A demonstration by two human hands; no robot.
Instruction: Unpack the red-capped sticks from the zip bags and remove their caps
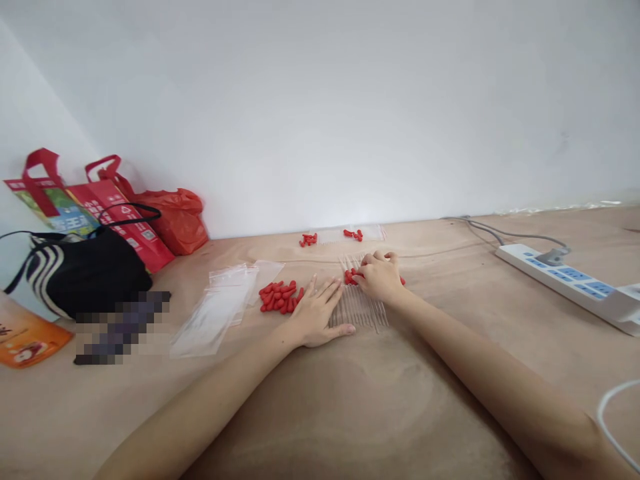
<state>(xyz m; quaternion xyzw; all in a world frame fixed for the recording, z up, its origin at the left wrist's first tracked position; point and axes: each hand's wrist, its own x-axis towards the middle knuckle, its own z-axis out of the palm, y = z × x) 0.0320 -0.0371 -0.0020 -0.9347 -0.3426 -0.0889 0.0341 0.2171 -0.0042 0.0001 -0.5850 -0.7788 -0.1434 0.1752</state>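
My left hand lies flat on the wooden table, fingers stretched out, pressing on a row of thin clear tubes. Just left of it is a heap of small red caps. My right hand is curled over the far end of the tubes, fingers pinched among a few red caps; what it grips is too small to make out. More red caps and another small cluster of caps lie on clear strips by the wall.
Clear plastic bags lie left of the caps. At the far left stand red shopping bags, a black striped bag and an orange packet. A white power strip with cables sits at the right.
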